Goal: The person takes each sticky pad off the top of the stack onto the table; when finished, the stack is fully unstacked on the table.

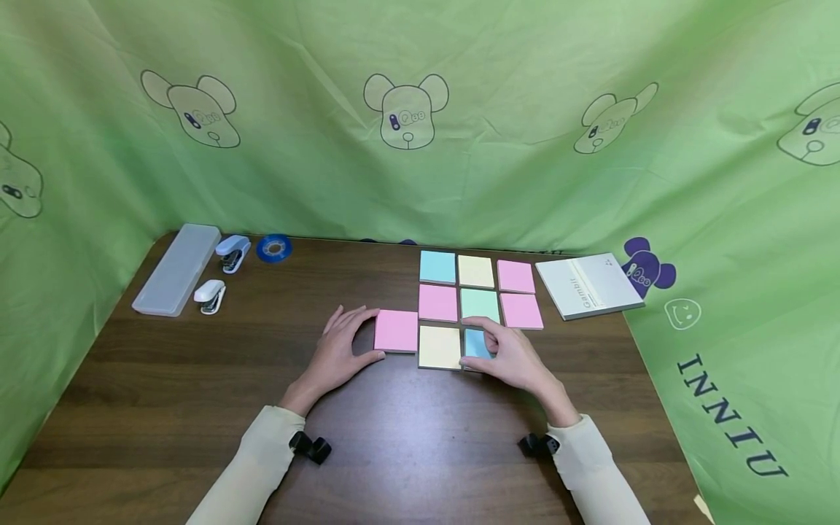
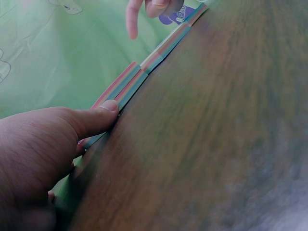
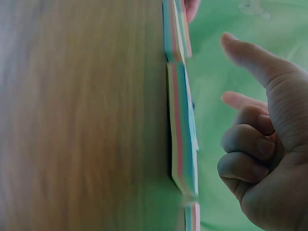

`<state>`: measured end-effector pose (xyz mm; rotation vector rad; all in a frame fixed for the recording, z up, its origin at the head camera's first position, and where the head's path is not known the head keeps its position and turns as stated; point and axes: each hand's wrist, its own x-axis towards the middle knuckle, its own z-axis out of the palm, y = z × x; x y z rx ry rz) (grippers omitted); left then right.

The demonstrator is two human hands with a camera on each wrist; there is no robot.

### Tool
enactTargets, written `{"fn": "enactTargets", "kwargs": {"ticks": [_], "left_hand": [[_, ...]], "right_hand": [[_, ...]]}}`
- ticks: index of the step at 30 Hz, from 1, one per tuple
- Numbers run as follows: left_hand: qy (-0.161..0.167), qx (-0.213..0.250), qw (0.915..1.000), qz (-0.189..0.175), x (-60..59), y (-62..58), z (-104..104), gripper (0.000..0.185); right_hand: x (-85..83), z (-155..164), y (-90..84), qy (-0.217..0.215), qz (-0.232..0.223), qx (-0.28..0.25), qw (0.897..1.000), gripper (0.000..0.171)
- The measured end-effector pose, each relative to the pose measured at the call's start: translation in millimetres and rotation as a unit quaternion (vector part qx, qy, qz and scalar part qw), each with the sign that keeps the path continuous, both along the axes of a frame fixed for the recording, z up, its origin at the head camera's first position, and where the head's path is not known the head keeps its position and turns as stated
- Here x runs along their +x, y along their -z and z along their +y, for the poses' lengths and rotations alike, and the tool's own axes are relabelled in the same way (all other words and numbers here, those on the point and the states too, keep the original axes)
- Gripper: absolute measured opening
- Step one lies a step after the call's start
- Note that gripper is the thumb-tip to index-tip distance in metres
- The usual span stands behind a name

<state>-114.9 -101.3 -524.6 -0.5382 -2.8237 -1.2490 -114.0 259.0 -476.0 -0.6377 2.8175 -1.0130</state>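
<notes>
Thumb and fingers of my left hand (image 1: 336, 351) grip a pink sticky note pad (image 1: 396, 331) at its left side, at the left end of the front row. In the left wrist view the thumb (image 2: 98, 120) presses on its striped, multicoloured edge. A yellow pad (image 1: 440, 347) sits just right of it. Over the blue pad (image 1: 477, 344) hovers my right hand (image 1: 515, 357), partly hiding it. Its thumb and index finger are extended and apart, the other fingers curled, with nothing between them in the right wrist view. A green pad (image 1: 480, 305) lies behind.
More pads, among them a pink one (image 1: 437, 302) and a blue one (image 1: 437, 267), form rows behind. A white notebook (image 1: 590, 286) lies at right. At back left are a pale case (image 1: 177, 270), a blue stapler (image 1: 232, 253), a white stapler (image 1: 210, 296) and blue tape (image 1: 274, 249).
</notes>
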Motion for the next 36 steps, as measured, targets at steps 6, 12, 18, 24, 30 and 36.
{"fn": "enactTargets", "kwargs": {"ticks": [6, 12, 18, 24, 30, 36], "left_hand": [[0.005, 0.005, 0.9999, 0.014, -0.5, 1.3, -1, 0.082], [0.006, 0.005, 0.9999, 0.013, -0.7, 1.7, -1, 0.081], [0.008, 0.003, 0.9996, 0.026, -0.6, 2.4, -1, 0.082], [0.004, -0.001, 0.9998, 0.02, 0.0, 2.1, -1, 0.08], [0.005, -0.002, 0.9998, 0.019, -0.4, 2.4, -2, 0.082], [0.007, -0.001, 0.9999, 0.011, -1.2, 2.8, -2, 0.081]], "right_hand": [[0.8, -19, 0.0, -0.012, 0.007, 0.0, 1.0, 0.066], [0.9, -37, 2.1, -0.011, 0.027, 0.003, 1.0, 0.067], [0.5, -52, 3.2, -0.008, 0.031, 0.002, 0.999, 0.067], [-4.6, -66, 5.5, -0.02, 0.035, 0.04, 0.998, 0.075], [-9.9, -77, 7.0, -0.023, 0.058, 0.067, 0.996, 0.08], [-16.1, -87, 5.9, -0.018, 0.045, 0.091, 0.995, 0.087]]}}
